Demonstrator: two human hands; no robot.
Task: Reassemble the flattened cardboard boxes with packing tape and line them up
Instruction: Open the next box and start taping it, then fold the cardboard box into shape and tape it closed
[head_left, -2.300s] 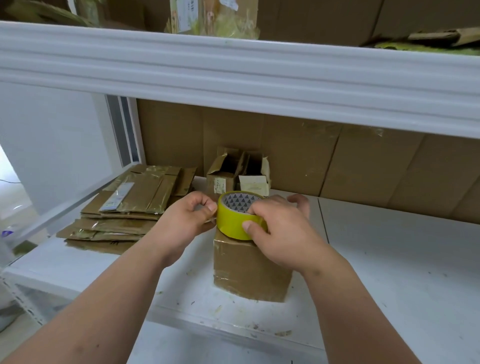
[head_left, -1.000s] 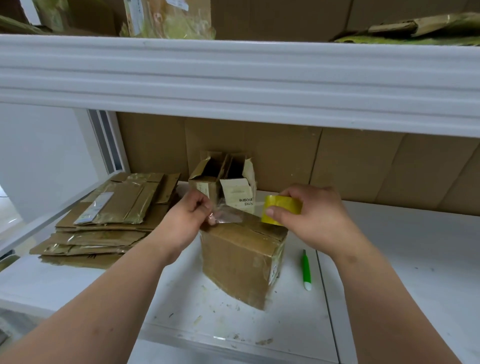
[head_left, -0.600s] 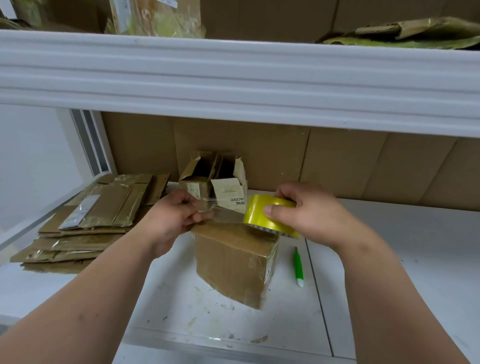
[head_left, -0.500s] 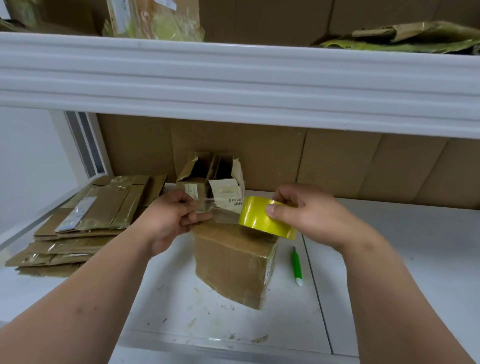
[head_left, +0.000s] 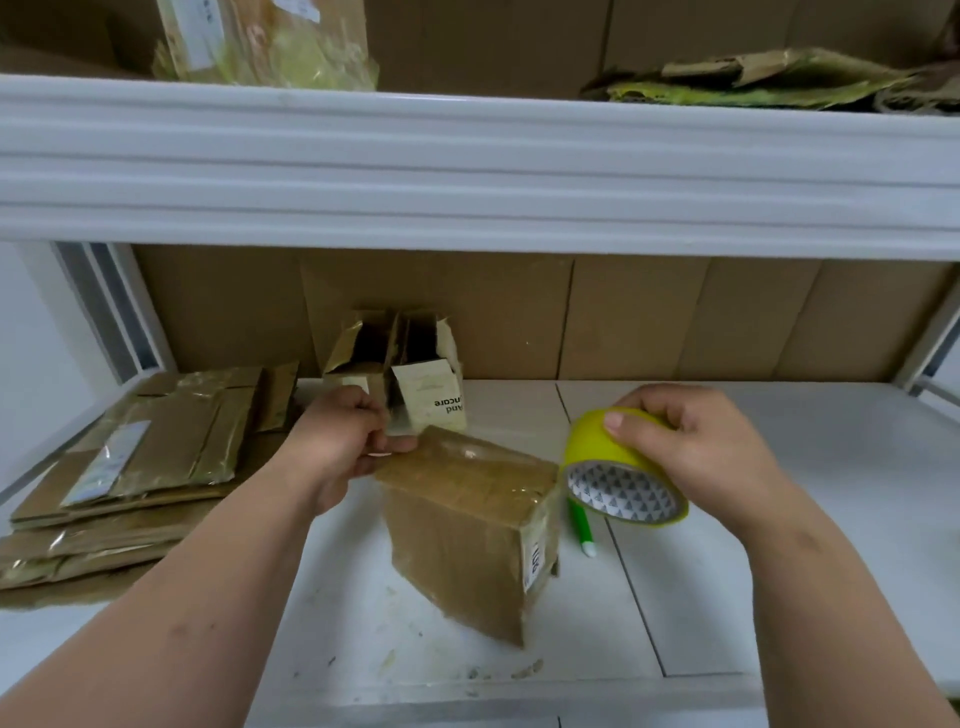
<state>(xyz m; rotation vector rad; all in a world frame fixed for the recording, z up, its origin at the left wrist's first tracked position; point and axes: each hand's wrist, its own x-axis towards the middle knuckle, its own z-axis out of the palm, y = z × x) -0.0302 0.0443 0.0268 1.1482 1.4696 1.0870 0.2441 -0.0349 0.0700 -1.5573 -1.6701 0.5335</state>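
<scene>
White shelves fill the view, with a brown cardboard wall (head_left: 623, 317) at the back and another shelf (head_left: 467, 166) overhead.

On the white shelf board (head_left: 727, 597), near the front and close to the middle, stands one small brown box (head_left: 467, 540). It is folded up into a box shape and sits a bit tilted. A shiny strip of clear tape (head_left: 467, 457) lies across its top.

The left hand (head_left: 343, 441) is at the box's far left corner. Its fingers are curled, and they seem to pinch the end of the tape there. The tape is see-through, so this is hard to tell for sure.

The right hand (head_left: 691, 447) holds a yellow tape roll (head_left: 618, 467) just past the right edge of the box. The fingers wrap over the top of the roll. The tape looks like it runs from the roll across the box top, and it does not look cut yet.

Right beside the box, partly hidden by the roll, lies a green and white pen-like tool (head_left: 582, 530). It may be a cutter, but I cannot be sure.

At the back stand two small boxes (head_left: 400, 379), side by side, with their top flaps open. They look like boxes that are already put together.

To the left is a pile of flat boxes (head_left: 130, 478). These still need folding and taping.

So I think the job is only partly done. This box still needs its tape pressed down and cut, and then it goes in the row. The flat pile is still big.
</scene>
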